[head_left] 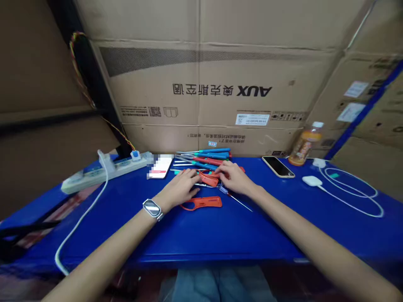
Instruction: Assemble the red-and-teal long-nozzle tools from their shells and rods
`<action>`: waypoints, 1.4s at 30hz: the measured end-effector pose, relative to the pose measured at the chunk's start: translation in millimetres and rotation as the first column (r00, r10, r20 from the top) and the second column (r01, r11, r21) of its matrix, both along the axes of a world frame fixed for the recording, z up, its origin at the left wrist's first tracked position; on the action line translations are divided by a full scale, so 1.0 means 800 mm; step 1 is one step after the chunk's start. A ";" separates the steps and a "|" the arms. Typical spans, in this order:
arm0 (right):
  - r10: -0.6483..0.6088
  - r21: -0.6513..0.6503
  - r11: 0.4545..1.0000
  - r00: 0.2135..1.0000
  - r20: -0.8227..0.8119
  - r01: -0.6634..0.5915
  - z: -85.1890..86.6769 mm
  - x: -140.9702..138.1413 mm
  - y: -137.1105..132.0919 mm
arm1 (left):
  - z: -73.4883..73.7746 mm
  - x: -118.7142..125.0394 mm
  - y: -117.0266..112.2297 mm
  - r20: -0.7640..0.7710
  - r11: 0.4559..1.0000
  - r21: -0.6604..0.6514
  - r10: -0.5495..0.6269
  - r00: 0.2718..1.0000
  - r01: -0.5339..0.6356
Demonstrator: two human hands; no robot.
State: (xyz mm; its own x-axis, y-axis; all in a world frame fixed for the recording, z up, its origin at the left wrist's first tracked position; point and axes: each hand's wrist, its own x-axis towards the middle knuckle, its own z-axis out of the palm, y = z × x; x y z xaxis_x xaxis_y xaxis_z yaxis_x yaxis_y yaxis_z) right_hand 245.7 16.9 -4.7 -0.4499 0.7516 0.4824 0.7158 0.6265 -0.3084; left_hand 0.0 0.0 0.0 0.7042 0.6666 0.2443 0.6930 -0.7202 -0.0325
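One orange casing (210,180), probably light, stiff plastic, suits an edge hold; left hand (181,187) and right hand (234,178) flank it, grips unclear.

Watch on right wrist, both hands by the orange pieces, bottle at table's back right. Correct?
No: the head view shows the watch on the left wrist, not the right. The rest holds: left hand and right hand by the orange pieces, bottle at back right of the table.

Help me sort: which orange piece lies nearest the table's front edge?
The lower orange piece, lying flat; other orange plastic sits farther back, between left hand and right hand.
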 end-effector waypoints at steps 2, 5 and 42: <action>0.004 -0.029 1.000 1.000 0.007 -0.004 -0.002 0.016 -0.011 | 0.005 0.015 0.007 -0.029 1.000 -0.018 -0.014 0.999 0.014; 0.021 -0.068 0.997 1.000 0.000 -0.021 -0.006 0.028 -0.025 | 0.006 0.031 0.014 -0.022 0.998 -0.024 -0.062 0.998 0.062; 0.169 -0.234 0.916 0.842 -0.512 -0.326 0.004 -0.042 -0.047 | 0.028 -0.016 -0.011 0.673 0.977 -0.193 0.064 0.737 0.092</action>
State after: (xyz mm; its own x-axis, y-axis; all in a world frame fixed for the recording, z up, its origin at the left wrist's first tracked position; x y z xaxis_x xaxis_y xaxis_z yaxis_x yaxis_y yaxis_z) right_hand 212.1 -21.0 -1.5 -0.4165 0.7883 0.4528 0.2660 0.5820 -0.7685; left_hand -12.8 -8.7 22.7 0.4163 0.7458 0.5200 0.4664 -0.6661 0.5820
